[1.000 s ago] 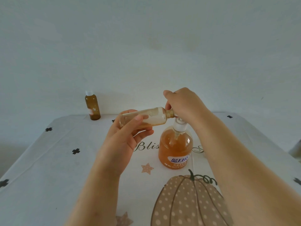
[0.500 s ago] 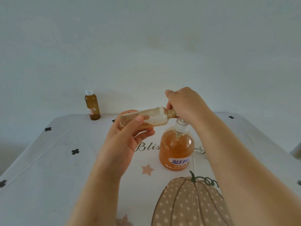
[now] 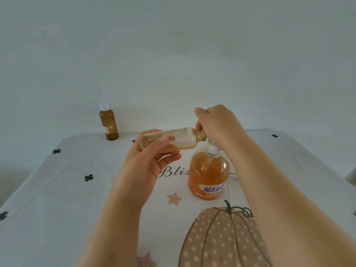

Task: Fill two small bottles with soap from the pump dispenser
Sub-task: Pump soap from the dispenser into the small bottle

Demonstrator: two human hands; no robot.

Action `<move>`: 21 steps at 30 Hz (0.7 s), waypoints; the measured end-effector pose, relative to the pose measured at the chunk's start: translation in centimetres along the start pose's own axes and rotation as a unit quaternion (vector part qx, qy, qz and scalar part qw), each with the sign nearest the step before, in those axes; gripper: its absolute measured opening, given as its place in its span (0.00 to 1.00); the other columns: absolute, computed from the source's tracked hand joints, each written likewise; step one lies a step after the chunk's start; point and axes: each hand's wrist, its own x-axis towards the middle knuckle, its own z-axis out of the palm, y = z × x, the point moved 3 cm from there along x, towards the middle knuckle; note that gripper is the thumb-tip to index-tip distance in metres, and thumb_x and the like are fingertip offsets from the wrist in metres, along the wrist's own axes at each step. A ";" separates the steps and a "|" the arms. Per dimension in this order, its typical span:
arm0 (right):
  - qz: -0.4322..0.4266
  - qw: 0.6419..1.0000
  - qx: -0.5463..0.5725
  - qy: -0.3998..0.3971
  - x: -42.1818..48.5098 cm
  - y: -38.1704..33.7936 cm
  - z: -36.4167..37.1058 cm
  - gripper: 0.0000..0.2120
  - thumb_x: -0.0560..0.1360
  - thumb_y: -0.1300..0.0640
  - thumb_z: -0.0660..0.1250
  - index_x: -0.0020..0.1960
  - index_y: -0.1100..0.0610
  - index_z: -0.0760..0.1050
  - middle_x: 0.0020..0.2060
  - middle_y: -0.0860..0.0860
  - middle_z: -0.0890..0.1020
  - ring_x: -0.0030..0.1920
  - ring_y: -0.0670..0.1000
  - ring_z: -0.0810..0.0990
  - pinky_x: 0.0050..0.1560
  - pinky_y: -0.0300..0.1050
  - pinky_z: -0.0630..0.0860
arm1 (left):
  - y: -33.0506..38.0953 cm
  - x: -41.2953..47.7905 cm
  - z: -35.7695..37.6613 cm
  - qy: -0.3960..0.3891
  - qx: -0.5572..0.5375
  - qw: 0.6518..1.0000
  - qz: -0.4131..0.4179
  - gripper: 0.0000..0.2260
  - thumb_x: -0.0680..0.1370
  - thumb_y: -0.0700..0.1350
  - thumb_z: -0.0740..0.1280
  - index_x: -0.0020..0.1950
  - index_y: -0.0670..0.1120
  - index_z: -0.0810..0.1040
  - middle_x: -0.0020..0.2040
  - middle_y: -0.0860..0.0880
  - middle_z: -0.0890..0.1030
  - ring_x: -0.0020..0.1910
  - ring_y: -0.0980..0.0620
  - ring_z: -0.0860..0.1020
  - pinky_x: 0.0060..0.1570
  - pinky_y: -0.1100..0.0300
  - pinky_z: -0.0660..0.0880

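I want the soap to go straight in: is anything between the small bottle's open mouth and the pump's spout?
Cannot tell fully. The small bottle, lying sideways in the left hand, points its uncapped neck at the pump dispenser head, but the right hand covers the spout.

Clear glossy plastic bottle [image 3: 169, 140], smeared inside. Dispenser [image 3: 209, 175]: shiny see-through plastic, white plastic pump collar. Far bottle [image 3: 109, 123]: amber plastic, white cap. Bench cloth [image 3: 57, 199]: matt printed fabric, creased.
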 end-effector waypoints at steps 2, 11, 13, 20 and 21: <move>0.007 1.000 0.001 -0.003 0.0 -0.1 -0.1 0.21 0.83 0.50 0.56 0.43 0.59 0.82 0.32 0.50 0.80 0.32 0.51 0.76 0.35 0.43 0.70 | 0.0 -0.1 0.1 -0.001 -0.001 1.000 -0.001 0.17 0.73 0.43 0.69 0.60 0.39 0.75 0.50 0.41 0.84 0.46 0.45 0.83 0.46 0.56 0.80; -0.013 1.000 -0.010 0.005 -0.2 -1.3 -1.4 0.23 0.82 0.49 0.55 0.44 0.60 0.84 0.27 0.47 0.78 0.31 0.52 0.77 0.39 0.45 0.73 | 0.4 -0.2 0.4 -0.008 -0.004 1.000 0.007 0.18 0.73 0.45 0.69 0.61 0.40 0.74 0.51 0.41 0.84 0.49 0.43 0.83 0.48 0.55 0.80; -0.015 1.000 -0.006 0.009 -0.3 -1.2 -1.3 0.23 0.82 0.49 0.55 0.45 0.61 0.84 0.27 0.47 0.78 0.31 0.52 0.77 0.40 0.45 0.74 | 0.4 -0.3 0.5 -0.008 -0.006 1.000 0.007 0.19 0.73 0.45 0.69 0.62 0.39 0.74 0.52 0.41 0.84 0.50 0.43 0.83 0.48 0.55 0.80; -0.002 1.000 -0.009 -0.007 -0.2 -1.0 -1.0 0.22 0.82 0.49 0.56 0.46 0.61 0.84 0.29 0.50 0.80 0.33 0.53 0.77 0.38 0.45 0.72 | 0.3 -0.3 0.5 -0.007 -0.014 1.000 0.002 0.19 0.73 0.44 0.70 0.61 0.39 0.75 0.52 0.40 0.84 0.48 0.44 0.83 0.47 0.56 0.80; -0.003 1.000 -0.011 -0.008 -0.1 -1.0 -1.0 0.22 0.82 0.49 0.56 0.47 0.61 0.84 0.30 0.51 0.80 0.33 0.53 0.77 0.38 0.45 0.72 | 0.3 -0.3 0.5 -0.006 -0.013 1.000 0.002 0.18 0.73 0.44 0.70 0.61 0.39 0.75 0.51 0.40 0.84 0.48 0.44 0.83 0.47 0.56 0.80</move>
